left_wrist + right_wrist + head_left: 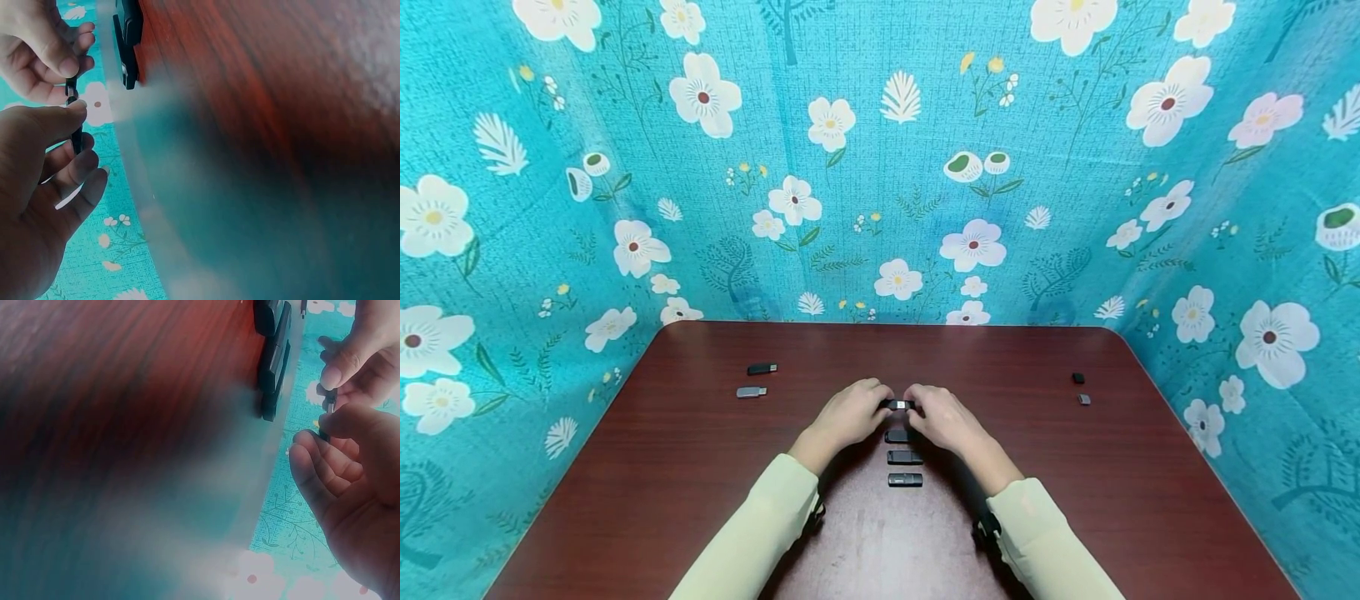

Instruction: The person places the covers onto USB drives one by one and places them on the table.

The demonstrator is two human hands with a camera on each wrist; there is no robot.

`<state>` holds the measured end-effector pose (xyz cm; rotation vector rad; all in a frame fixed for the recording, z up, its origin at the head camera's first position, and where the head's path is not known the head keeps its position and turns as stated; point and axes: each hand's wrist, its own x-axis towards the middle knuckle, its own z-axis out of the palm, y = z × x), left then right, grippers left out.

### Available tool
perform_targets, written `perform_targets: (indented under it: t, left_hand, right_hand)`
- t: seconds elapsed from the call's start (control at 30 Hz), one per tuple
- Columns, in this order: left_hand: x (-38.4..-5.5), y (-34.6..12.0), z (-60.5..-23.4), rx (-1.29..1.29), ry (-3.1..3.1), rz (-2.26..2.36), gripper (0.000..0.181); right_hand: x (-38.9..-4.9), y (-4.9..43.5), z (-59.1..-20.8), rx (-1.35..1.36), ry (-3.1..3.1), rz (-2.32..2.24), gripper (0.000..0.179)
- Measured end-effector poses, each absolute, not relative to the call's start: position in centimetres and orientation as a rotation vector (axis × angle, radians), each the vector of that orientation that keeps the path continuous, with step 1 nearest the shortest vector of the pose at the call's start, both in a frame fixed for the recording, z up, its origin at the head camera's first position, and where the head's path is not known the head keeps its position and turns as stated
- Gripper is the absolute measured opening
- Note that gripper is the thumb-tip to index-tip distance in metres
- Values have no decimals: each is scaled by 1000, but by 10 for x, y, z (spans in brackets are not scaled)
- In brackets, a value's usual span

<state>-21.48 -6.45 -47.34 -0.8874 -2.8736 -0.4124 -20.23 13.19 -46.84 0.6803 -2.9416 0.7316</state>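
Between the two hands, over the middle of the table, is a black USB flash drive (77, 140) with its metal plug (901, 405) showing. My left hand (852, 411) pinches the drive's body between thumb and fingers. On the other side, my right hand (946, 417) pinches the black cap (323, 434) at the plug end, its thumb and fingertips covering much of it. Just below the hands in the head view, a dark flash drive (897, 437) lies partly behind the right fingers. Two more dark drives, an upper one (905, 457) and a lower one (905, 480), lie in line with it.
At the table's left lie a black flash drive (762, 368) and a grey flash drive (751, 392), both with bare plugs. Far to the right are a small black cap (1078, 378) and a grey cap (1084, 400). A floral cloth (865, 167) hangs behind the brown table (662, 483).
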Motion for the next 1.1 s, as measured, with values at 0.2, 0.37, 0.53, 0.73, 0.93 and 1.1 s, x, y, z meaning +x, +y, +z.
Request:
perform_targets:
  t: [0.2,0.37,0.53,0.73,0.93,1.1]
  left_hand:
    - [-214,-63,-472,-919,-2860,-408,19]
    - [-214,-61,-471,-939,-2844,-366,21]
    - [-212,-59,-470,-934,-2847,-331,20]
    - [-210,-53,-464,-910,-2846,-215,14]
    - [-211,-51,-463,-897,-2840,-142,10]
    - [-216,-52,-464,-923,-2888,-272,19]
  right_hand:
    - [-203,128,-469,707,-2920,736,16]
    - [-205,127,-470,741,-2898,689,15]
    - [-204,126,-468,771,-2886,657,16]
    - [-205,122,-462,801,-2833,603,17]
    - [-208,121,-462,833,-2821,593,17]
    - [-210,127,-465,797,-2886,614,18]
